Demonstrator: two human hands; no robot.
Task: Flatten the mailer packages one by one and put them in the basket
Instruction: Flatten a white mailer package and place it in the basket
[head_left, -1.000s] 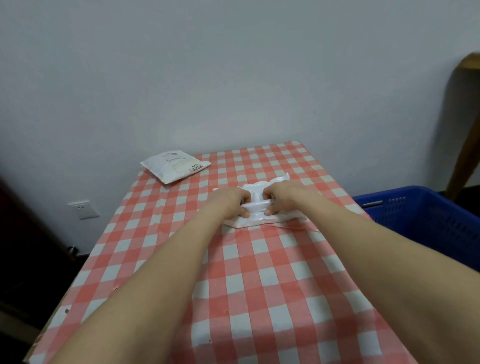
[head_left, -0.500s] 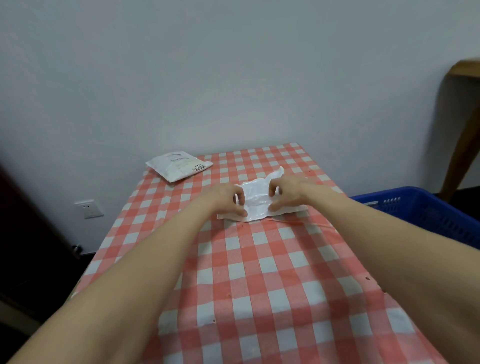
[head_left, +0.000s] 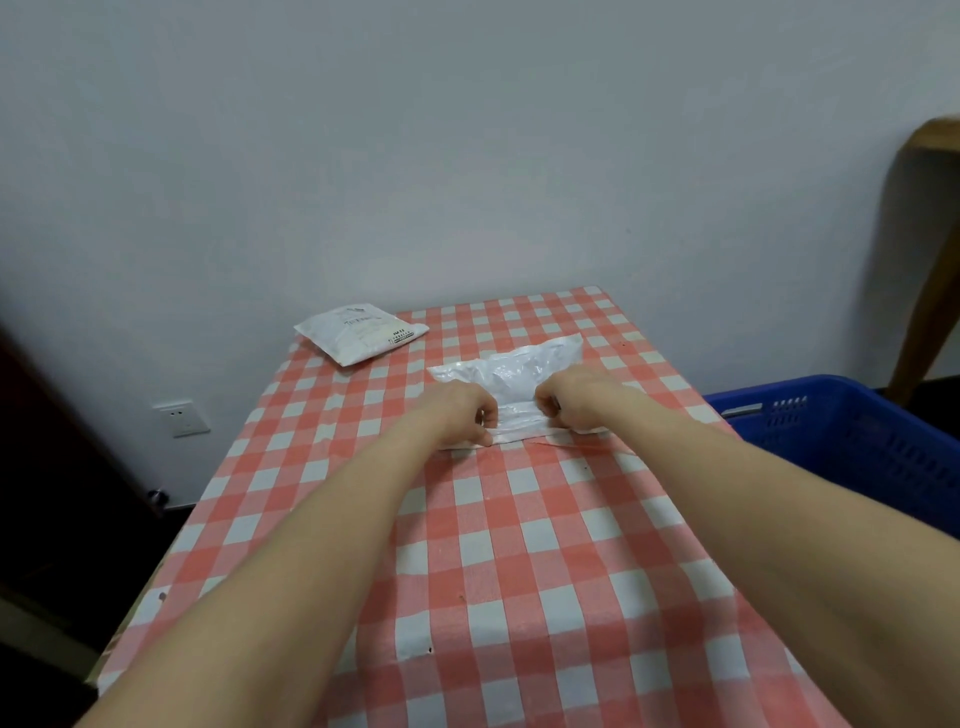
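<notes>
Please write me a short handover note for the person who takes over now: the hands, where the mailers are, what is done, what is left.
Left hand and right hand: both pinch the near edge of the crumpled mailer, mid-table on the checked cloth.
Second mailer: far left corner, untouched.
Blue basket: right of the table; its contents cannot be seen.
Done: flattening begun, not finished.
To do: finish flattening this one, basket it, then the second.
</notes>
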